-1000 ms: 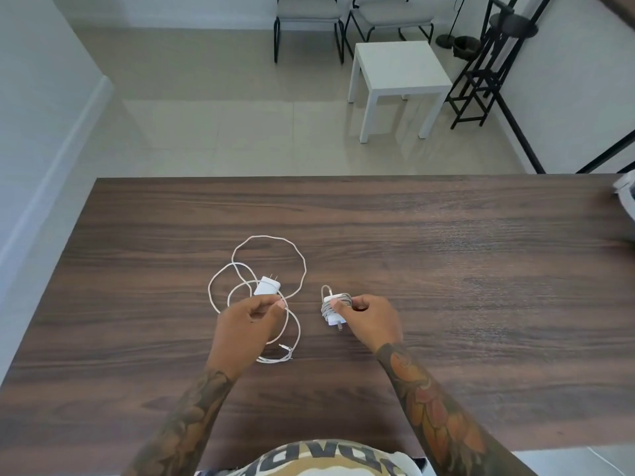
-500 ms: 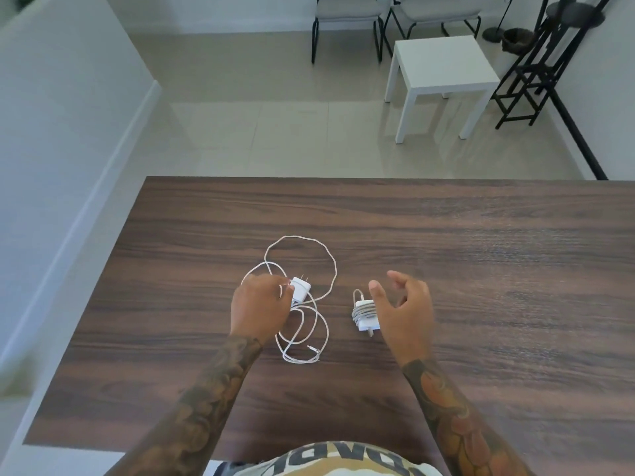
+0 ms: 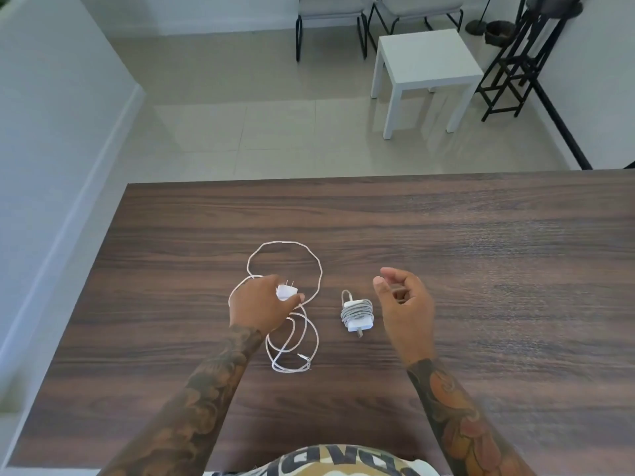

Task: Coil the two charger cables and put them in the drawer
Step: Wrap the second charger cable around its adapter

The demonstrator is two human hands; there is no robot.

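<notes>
Left hand grips the loose charger's plug; right hand hovers relaxed beside the coiled charger, mid-bench, far from edges.

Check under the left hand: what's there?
The left hand covers most of a white charger plug; its prongs and loose cable show. The grip's contact underneath is hidden.

White charger cables lie on a dark brown wood-grain table; beige tiled floor.

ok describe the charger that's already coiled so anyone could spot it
On the dark wooden table, look between the two hands. The small white charger block lies there untouched, its cable wound tightly around it, unlike the loose white cable sprawled in loops beside it.
</notes>
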